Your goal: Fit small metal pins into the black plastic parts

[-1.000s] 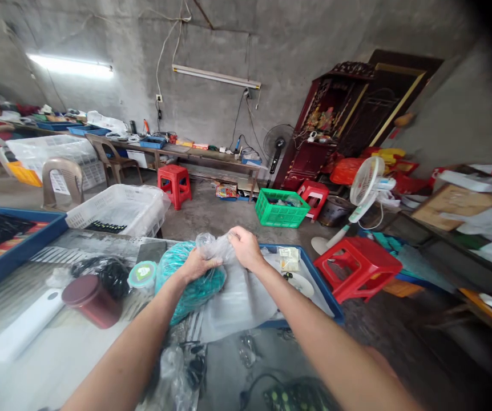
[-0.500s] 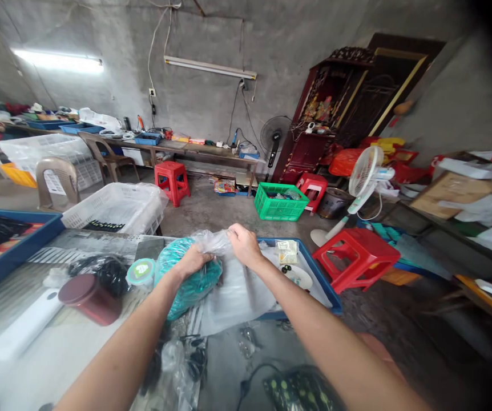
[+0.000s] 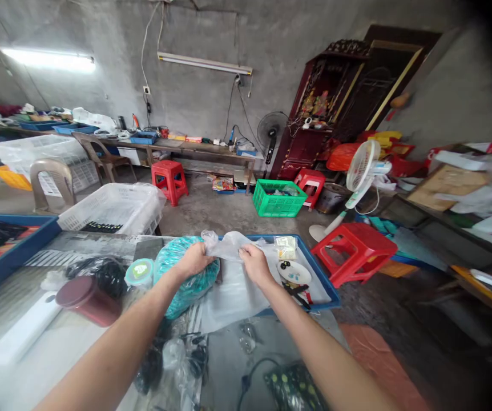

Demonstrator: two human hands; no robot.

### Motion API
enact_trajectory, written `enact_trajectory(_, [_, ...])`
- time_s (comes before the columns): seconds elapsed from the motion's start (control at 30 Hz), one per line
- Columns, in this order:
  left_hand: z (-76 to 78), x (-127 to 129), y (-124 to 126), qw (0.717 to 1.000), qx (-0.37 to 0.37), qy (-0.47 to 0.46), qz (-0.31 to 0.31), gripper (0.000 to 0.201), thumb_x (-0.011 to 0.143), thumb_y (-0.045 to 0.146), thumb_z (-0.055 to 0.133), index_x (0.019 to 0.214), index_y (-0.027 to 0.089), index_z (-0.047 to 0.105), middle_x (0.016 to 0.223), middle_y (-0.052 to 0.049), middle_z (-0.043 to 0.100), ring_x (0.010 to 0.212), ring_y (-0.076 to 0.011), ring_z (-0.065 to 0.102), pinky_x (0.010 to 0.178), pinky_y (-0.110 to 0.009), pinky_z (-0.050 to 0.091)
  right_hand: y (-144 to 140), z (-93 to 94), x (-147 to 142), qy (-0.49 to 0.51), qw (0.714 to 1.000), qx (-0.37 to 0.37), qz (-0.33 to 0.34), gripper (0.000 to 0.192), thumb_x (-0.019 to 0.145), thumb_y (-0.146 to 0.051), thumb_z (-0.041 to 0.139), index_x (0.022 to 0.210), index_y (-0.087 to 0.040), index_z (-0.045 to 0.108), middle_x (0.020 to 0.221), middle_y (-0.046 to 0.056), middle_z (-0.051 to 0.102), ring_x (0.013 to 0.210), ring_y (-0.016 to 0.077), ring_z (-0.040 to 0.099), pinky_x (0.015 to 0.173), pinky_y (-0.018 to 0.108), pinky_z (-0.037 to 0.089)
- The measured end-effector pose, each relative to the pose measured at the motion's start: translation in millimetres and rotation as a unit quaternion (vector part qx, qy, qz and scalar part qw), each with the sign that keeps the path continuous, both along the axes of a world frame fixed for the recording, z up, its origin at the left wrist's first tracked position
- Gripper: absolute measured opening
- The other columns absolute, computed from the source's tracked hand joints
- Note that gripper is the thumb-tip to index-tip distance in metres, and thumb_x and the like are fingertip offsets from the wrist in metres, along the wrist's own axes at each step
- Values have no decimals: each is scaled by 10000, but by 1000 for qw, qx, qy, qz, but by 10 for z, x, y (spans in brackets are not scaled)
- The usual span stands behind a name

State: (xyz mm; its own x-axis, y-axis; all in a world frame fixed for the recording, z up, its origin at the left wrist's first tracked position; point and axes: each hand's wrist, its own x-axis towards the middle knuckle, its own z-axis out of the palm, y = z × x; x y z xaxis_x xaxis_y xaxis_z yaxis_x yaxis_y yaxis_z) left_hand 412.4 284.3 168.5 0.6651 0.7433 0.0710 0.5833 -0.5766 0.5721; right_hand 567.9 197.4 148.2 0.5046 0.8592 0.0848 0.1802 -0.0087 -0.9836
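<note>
Two bare hands work at mid-frame: the left hand (image 3: 194,260) is closed on the gathered neck of one clear plastic bag with teal contents (image 3: 171,257), just left of centre — the right hand (image 3: 255,265) pinches its loose clear end. To the left are one round turquoise-lidded tub (image 3: 140,273) and one dark-red cylindrical container (image 3: 87,299); at right, one white oval plate (image 3: 295,273). Three red plastic stools (image 3: 355,251) stand beyond.

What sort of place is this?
Likely a small workshop: a long bench lines the grey wall, a green crate stands on the floor, and a blue tray holds small black pieces.
</note>
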Motion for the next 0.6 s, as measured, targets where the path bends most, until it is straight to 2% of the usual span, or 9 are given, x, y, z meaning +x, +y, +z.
enact_trajectory(0.13, [125, -11, -64, 995, 67, 70, -26, 126, 694, 188, 521, 742, 156, 633, 847, -62, 629, 870, -206, 546, 807, -294, 399, -162, -210, -159, 87, 996, -16, -8, 192, 619, -370, 457, 564, -193, 407, 478, -72, 349, 387, 70, 316, 373, 207, 267])
enact_trajectory(0.27, [266, -62, -143, 982, 138, 121, -32, 191, 693, 199, 508, 844, 150, 614, 1031, -121, 543, 1037, -290, 432, 879, -434, 335, -236, -296, -320, 167, 985, -22, -28, 207, 583, -379, 474, 565, -196, 377, 460, -90, 320, 356, 50, 299, 342, 191, 276])
enact_trajectory(0.33, [335, -80, -183, 965, 189, 178, -42, 209, 703, 205, 482, 857, 132, 603, 998, -136, 532, 1016, -300, 443, 839, -441, 363, -249, -318, -391, 199, 979, -23, -41, 203, 572, -375, 478, 572, -197, 378, 439, -100, 301, 349, 46, 287, 338, 186, 285])
enact_trajectory(0.43, [406, -83, -223, 931, 242, 264, -68, 246, 755, 199, 394, 877, 125, 595, 929, -129, 541, 891, -264, 531, 726, -374, 430, -275, -358, -523, 234, 970, -25, -63, 193, 573, -374, 467, 586, -202, 380, 402, -114, 276, 333, 46, 258, 322, 186, 284])
enact_trajectory(0.6, [436, -52, -232, 923, 227, 304, -59, 297, 758, 153, 350, 931, 125, 590, 938, -146, 569, 783, -262, 602, 656, -367, 452, -319, -442, -836, 297, 950, -13, -95, 177, 605, -360, 449, 581, -213, 354, 361, -122, 256, 325, 55, 256, 313, 188, 297])
